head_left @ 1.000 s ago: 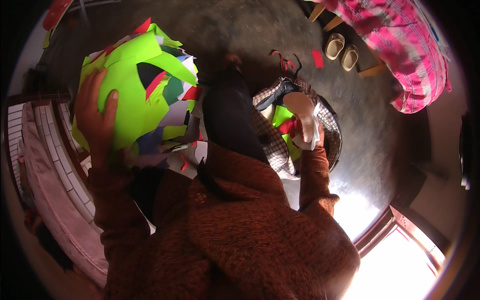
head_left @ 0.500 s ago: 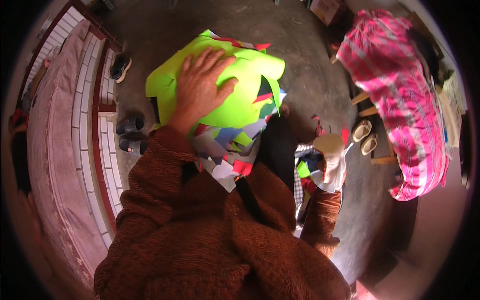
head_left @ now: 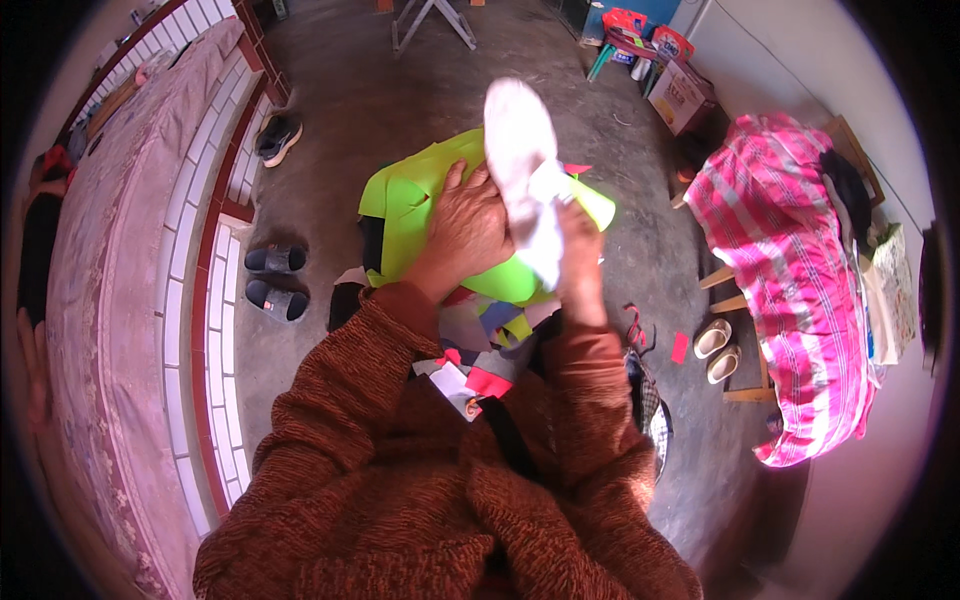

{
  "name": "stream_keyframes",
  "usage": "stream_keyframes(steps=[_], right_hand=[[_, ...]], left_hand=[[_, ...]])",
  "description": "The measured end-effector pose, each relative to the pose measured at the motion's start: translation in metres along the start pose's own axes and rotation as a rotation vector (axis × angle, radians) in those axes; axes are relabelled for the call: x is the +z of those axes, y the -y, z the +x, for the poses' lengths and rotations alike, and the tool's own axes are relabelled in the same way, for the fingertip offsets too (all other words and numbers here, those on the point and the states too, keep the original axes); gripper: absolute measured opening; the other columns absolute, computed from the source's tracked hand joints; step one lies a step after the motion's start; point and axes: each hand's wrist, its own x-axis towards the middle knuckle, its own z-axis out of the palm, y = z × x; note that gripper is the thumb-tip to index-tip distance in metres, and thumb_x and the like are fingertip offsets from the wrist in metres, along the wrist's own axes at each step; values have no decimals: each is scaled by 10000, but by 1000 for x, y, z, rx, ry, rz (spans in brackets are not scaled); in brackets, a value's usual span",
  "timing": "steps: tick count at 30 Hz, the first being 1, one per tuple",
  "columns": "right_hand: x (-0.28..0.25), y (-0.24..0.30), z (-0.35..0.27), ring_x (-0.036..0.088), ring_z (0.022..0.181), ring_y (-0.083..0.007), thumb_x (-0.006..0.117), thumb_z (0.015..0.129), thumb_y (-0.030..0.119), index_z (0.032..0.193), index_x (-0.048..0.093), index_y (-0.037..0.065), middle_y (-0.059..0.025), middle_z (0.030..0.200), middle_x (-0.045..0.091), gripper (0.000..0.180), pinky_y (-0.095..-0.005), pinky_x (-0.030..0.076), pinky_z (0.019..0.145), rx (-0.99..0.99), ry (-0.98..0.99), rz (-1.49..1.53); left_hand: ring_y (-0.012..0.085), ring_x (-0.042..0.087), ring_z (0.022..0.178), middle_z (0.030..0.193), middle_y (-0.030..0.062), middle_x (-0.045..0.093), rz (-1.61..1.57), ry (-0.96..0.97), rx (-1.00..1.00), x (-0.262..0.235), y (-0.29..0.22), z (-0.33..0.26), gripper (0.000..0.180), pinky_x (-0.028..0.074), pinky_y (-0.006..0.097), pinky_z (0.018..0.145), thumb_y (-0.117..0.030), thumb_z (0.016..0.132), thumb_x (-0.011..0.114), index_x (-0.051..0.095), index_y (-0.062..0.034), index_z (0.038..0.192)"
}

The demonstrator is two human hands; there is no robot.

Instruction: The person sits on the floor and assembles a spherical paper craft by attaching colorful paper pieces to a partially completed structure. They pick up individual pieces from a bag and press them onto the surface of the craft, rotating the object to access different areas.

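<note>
Pale pinkish-white, sole-shaped flat piece [head_left: 513, 130] stands out over the far part of the pile on the person's lap, its broad rounded end pointing away from the body; whether it touches the pile beneath, I cannot tell. Thin, crumpled white material [head_left: 543, 235] lies along its narrower near end. The right hand [head_left: 580, 250], blurred, is closed on that near end and the white material together; the exact placing of its fingers cannot be made out. The left hand [head_left: 468, 225] lies palm down, fingers extended and slightly parted, its fingertips just beside the sole-shaped piece's left edge. Under it spreads a bright yellow-green fabric sheet [head_left: 400, 190], the top of the pile. Below the sheet, nearer the body, show mixed grey, blue and yellow-green fabric scraps [head_left: 505, 325], with a flat red scrap [head_left: 489, 383] and a flat white scrap [head_left: 450, 380] closest to the waist. By the right forearm, a checked cloth bag [head_left: 656, 420] is partly hidden. Past it on the dark floor lie a small red rectangle [head_left: 680, 348] and a pair of cream slip-on shoes [head_left: 713, 340], near a bright pink-and-white plaid cloth [head_left: 780, 270]. On the left, two dark open-toed slippers [head_left: 276, 260] lie beside a white-tiled ledge [head_left: 190, 270].
</note>
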Motion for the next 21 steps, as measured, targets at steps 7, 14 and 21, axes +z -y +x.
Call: stream_keyframes(steps=[7, 14, 21], right_hand=[[13, -26, -21, 517, 823, -70, 511, 950, 160, 1018, 586, -3, -13, 911, 601, 192, -207, 418, 749, -179, -96, -231], [35, -13, -35, 525, 865, -97, 570, 908, 73, 1137, 491, -22, -72, 980, 586, 260, -209, 416, 767, -272, -66, -222], [31, -36, -27, 464, 629, -61, 664, 846, 73, 1048, 540, 9, -24, 744, 559, 246, -196, 393, 551, -426, -98, -381]], left_hand=[[295, 457, 1200, 1199, 115, 558, -98, -157, -78, -11, -1, -9, 465, 261, 499, 1028, -238, 679, 671, 601, -55, 1101], [361, 504, 1129, 1179, 218, 542, -444, -408, -381, 5, 6, -24, 526, 380, 428, 971, -64, 776, 607, 403, -52, 1261], [294, 554, 1113, 1226, 197, 543, -1001, -586, -474, 2, 18, -19, 436, 428, 332, 912, -29, 903, 477, 350, -21, 1320]])
